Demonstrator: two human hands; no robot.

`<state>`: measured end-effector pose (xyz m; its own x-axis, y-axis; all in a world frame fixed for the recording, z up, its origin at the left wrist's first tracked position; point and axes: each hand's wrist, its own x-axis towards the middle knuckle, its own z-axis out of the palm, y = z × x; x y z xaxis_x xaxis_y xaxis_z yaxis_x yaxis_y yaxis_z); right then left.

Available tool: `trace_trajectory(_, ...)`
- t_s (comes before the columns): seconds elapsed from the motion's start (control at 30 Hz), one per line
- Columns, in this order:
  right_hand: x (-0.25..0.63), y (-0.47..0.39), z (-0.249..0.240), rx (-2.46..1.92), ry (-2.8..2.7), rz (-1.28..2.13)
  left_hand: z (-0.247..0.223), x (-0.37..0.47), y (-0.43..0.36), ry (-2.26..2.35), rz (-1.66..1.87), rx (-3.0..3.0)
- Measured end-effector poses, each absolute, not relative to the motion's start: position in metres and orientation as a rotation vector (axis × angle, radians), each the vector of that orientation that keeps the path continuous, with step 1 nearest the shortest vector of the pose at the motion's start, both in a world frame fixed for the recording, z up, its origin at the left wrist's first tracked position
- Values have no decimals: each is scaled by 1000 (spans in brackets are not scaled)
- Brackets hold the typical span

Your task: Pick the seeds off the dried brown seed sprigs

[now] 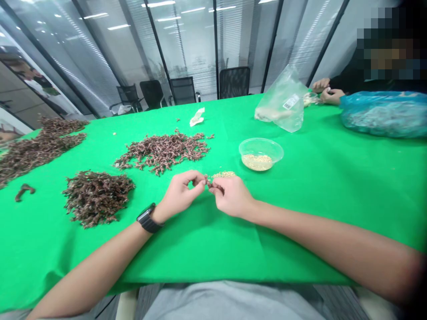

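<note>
Both of my hands meet over the green cloth near the middle. Between their fingertips is a small reddish-brown dried piece. My left hand, with a black watch at the wrist, pinches its left side. The fingers of my right hand are closed round its right side. Just beyond my right hand lies a small heap of pale yellow grains. A clear round bowl with similar grains in its bottom stands farther right. Behind my left hand spreads a pile of brown dried pieces.
Darker brown piles lie at the left and far left, near a curled brown piece. Farther back are a crumpled wrapper, a clear plastic bag and a blue bag, with a person's hands beside it.
</note>
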<state>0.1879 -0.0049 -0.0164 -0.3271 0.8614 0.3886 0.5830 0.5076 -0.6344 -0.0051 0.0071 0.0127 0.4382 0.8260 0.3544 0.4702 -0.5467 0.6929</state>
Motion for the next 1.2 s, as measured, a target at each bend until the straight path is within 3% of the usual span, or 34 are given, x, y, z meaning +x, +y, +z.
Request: trace_trajectory(1.2, 187, -5, -16, -1125, -1987, 619, 11, -3, 5, 1107, 1055, 2292)
